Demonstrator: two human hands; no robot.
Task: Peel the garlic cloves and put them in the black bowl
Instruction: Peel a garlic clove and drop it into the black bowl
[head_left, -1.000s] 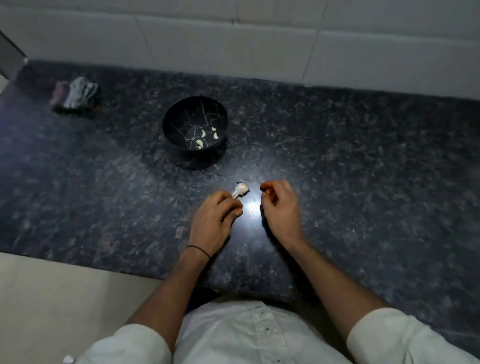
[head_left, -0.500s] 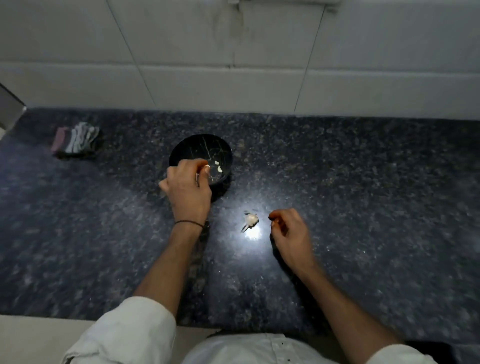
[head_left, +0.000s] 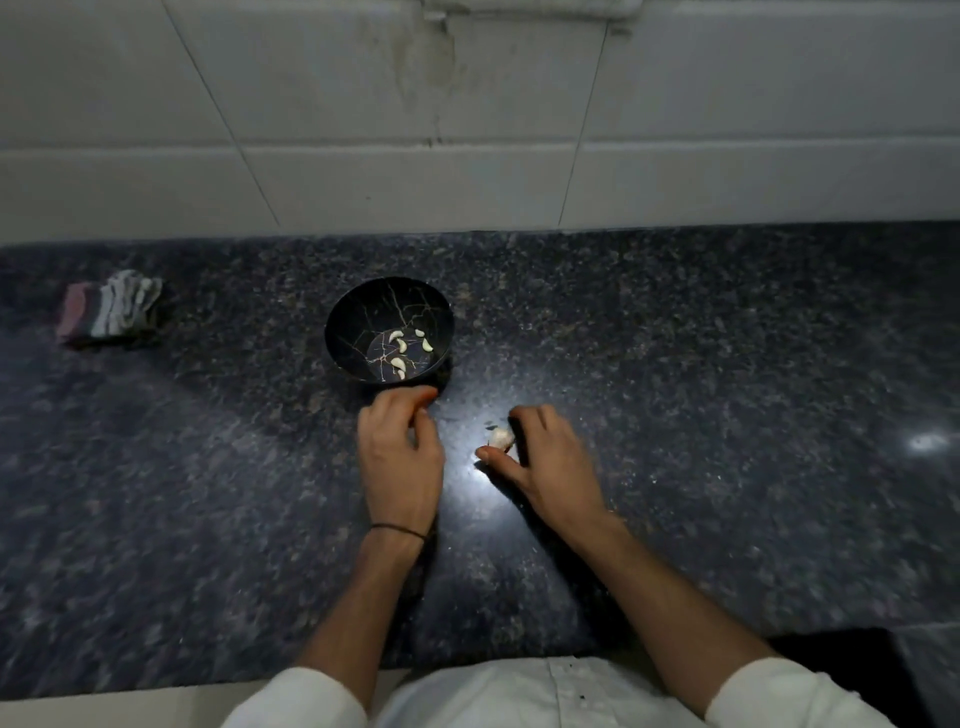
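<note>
Back from the black bowl (head_left: 336, 332), my left hand (head_left: 400, 460) is loosely curled and empty. My right hand (head_left: 553, 465) has shifted to pinch the garlic piece (head_left: 501, 438) on the counter (head_left: 727, 415) for peeling; peeled cloves (head_left: 399, 347) lie in the bowl.

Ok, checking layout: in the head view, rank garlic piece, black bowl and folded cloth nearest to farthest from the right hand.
1. garlic piece, at the right hand itself.
2. black bowl, ahead and left.
3. folded cloth, far left.

Bowl (head_left: 353, 312) on the counter (head_left: 675, 364), wall (head_left: 363, 130) behind
Cloves (head_left: 400, 344) in it, cloth (head_left: 111, 309) well off left, garlic (head_left: 502, 438) front-right at the right hand (head_left: 550, 467), left hand (head_left: 400, 457) just before the bowl.
</note>
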